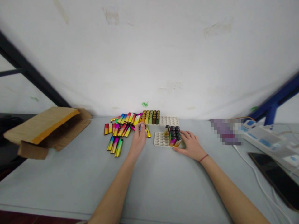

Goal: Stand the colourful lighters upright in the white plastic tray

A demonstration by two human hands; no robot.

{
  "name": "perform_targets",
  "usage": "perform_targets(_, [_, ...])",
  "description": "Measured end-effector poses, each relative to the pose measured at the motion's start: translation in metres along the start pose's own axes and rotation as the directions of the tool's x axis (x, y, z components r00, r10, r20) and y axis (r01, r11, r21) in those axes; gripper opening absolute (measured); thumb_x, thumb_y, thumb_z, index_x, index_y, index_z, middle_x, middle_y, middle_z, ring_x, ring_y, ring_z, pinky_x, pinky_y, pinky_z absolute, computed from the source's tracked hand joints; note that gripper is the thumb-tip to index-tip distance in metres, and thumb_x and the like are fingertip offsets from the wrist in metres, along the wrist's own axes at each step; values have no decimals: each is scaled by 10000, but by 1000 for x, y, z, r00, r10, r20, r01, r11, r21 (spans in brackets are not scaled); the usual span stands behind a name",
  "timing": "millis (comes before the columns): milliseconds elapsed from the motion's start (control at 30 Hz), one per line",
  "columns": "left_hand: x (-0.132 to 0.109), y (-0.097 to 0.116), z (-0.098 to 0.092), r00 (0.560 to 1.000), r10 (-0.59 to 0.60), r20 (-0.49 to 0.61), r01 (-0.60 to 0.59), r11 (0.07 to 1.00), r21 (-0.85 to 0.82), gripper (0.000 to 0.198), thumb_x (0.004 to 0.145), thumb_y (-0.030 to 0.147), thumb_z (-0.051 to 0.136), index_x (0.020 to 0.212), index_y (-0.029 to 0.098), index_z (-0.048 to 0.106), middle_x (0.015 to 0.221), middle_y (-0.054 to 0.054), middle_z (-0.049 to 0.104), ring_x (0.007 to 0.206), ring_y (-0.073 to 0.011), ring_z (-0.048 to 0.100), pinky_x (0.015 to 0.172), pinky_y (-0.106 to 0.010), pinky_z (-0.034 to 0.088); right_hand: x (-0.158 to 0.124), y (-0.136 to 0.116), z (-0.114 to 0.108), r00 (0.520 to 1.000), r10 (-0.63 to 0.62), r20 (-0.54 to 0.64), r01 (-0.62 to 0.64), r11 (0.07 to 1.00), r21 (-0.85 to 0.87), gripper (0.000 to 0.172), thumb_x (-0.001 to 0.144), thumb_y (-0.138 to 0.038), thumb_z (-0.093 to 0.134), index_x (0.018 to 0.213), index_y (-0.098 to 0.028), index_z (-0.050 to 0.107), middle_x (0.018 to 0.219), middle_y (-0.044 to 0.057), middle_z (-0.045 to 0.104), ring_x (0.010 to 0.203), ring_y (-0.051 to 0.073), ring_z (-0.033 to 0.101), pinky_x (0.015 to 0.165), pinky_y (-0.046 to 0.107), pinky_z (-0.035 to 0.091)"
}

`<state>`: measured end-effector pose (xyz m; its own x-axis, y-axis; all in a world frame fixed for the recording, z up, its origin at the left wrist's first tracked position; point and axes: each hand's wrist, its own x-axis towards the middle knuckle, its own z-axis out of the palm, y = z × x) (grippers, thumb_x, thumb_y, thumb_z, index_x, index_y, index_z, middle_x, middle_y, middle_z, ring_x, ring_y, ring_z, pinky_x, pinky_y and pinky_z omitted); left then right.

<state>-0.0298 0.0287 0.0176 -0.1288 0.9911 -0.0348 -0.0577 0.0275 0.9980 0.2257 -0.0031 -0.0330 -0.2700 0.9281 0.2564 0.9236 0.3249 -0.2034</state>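
My left hand (139, 137) is closed, its fingertips pinched on what looks like a lighter, mostly hidden by the fingers. It hovers at the right side of a loose pile of shiny multicoloured lighters (121, 129). A white tray with round holes (161, 140) lies to its right, with several lighters (174, 135) standing upright, dark tops up, in its right part. My right hand (192, 145) lies against the tray's right end, fingers spread, thumb along the front corner. Behind, a second tray holds rows of upright gold and green lighters (151, 117).
Another white holed tray (169, 120) lies near the wall. An open brown cardboard box (53, 127) sits on the left. To the right are a power strip (263, 140), a white cable (253, 168) and a black phone (275, 174) on the grey table (163, 186).
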Motion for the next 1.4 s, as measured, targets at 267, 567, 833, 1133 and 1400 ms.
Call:
perform_targets(267, [-6,0,7,998,38,49,-33,995,-93,451,824,645,464,918,206,496,547,87,404,357,-47,308,362,-172,237,0,0,1,1000,-17,-22,17,1000,-12,681,782,-664,558,1300,-222,545,1362,126,534,1209,346,434,906,485,413])
perform_targets(567, [-12,0,12,948,-308,80,318,917,-240,469,819,593,390,561,202,381,399,98,231,312,-38,167,337,-176,125,1,-1,-4,1000,-8,-10,8,999,35,703,764,-659,585,1291,-197,543,1357,133,537,1205,349,431,931,493,400])
perform_targets(833, [-13,2,14,959,-272,79,283,916,-285,401,825,480,343,528,210,349,387,94,180,313,-49,127,329,-174,107,-1,4,-5,999,-35,-6,35,998,60,722,727,-670,611,1254,-180,563,1355,151,528,1187,353,442,934,506,402])
perform_targets(1133, [-16,3,18,966,-256,31,251,906,-340,404,841,453,347,523,204,360,382,92,191,312,-48,134,324,-166,121,-1,3,-5,999,-42,-22,43,998,54,739,728,-659,616,1273,-164,554,1346,158,537,1193,354,450,934,511,409])
perform_targets(1400, [-18,3,19,959,-276,67,281,887,-365,441,845,488,348,509,201,355,383,95,179,311,-44,127,325,-164,114,-1,2,-4,999,-37,-30,38,998,53,716,723,-658,622,1264,-192,566,1330,152,552,1191,361,456,927,515,413])
